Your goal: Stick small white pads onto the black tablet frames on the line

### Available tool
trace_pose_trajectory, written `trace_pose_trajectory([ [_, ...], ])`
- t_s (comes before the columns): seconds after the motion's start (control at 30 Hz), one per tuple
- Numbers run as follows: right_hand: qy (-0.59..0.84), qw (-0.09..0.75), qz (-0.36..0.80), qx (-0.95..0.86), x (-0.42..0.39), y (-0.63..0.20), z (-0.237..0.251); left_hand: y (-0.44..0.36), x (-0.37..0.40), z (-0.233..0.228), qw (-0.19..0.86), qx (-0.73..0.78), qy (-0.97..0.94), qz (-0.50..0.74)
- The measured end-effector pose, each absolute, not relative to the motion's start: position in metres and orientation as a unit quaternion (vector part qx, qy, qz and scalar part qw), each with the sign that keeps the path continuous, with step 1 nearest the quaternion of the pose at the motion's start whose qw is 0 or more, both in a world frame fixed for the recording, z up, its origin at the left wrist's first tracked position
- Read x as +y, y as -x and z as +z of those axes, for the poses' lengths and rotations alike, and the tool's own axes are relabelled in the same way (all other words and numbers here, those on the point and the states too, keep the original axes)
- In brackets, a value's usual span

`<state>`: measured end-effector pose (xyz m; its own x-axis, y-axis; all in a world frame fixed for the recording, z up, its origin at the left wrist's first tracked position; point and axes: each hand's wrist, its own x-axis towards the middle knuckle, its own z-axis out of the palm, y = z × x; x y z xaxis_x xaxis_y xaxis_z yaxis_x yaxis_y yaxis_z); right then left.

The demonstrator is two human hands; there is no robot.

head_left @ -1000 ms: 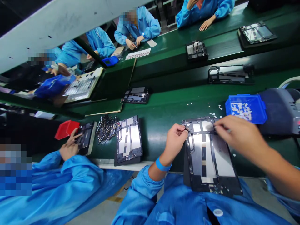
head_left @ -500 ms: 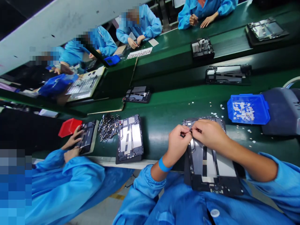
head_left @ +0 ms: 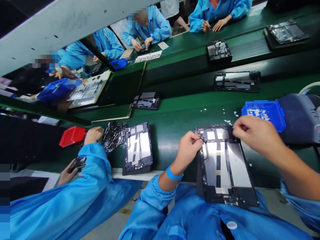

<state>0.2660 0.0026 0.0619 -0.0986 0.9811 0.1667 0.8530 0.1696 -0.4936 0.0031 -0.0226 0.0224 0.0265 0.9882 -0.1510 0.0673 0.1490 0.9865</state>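
An opened tablet (head_left: 241,165) with its inner parts showing lies before me, its lower end over the table's front edge. At its upper left corner my left hand (head_left: 188,148) is closed, pinching a small dark part (head_left: 201,137) with a thin black lead. My right hand (head_left: 258,135) hovers by the tablet's upper right corner, fingers pinched together. Anything between those fingertips is hidden. Just behind that hand stands a blue tray (head_left: 278,121) of small white pieces, with more white bits (head_left: 227,121) scattered on the green table.
Left of me stands another opened tablet (head_left: 137,146) beside a heap of small dark parts (head_left: 113,136). A co-worker's arm (head_left: 93,166) reaches there near a red tray (head_left: 72,136). More opened tablets (head_left: 236,81) lie farther back. A dark grey machine (head_left: 298,116) stands right.
My right hand has left my left hand and moved right, toward the blue tray. My left hand stays at the tablet's corner. The neighbouring co-worker's hand has reached over toward the dark parts.
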Motion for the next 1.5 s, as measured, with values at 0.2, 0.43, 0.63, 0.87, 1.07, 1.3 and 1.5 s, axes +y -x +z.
trace_pose_trajectory([
  [0.2, 0.755, 0.098, 0.01, -0.648, -0.001, -0.318, 0.072, 0.0, -0.028, 0.027, 0.489, 0.556, -0.532, 0.411],
  [0.43, 0.58, 0.146, 0.304, -0.741, 0.016, -0.205, 0.074, 0.029, -0.024, 0.033, 0.282, 0.572, -0.674, 0.372],
  [0.63, 0.605, 0.058, 0.271, -0.746, 0.037, -0.182, 0.067, 0.039, -0.016, 0.024, 0.163, 0.487, -0.803, 0.303],
  [0.87, 0.618, 0.01, 0.253, -0.744, 0.04, -0.176, 0.067, 0.034, -0.008, 0.019, 0.094, 0.45, -0.856, 0.235],
  [1.07, 0.599, 0.007, 0.28, -0.75, 0.046, -0.176, 0.064, 0.037, -0.003, 0.025, 0.092, 0.442, -0.867, 0.209],
  [1.3, 0.605, -0.006, 0.259, -0.753, 0.047, -0.175, 0.065, 0.037, -0.001, 0.027, 0.073, 0.434, -0.876, 0.197],
  [1.5, 0.604, -0.01, 0.256, -0.755, 0.048, -0.174, 0.068, 0.038, -0.001, 0.028, 0.011, 0.423, -0.895, 0.143],
])
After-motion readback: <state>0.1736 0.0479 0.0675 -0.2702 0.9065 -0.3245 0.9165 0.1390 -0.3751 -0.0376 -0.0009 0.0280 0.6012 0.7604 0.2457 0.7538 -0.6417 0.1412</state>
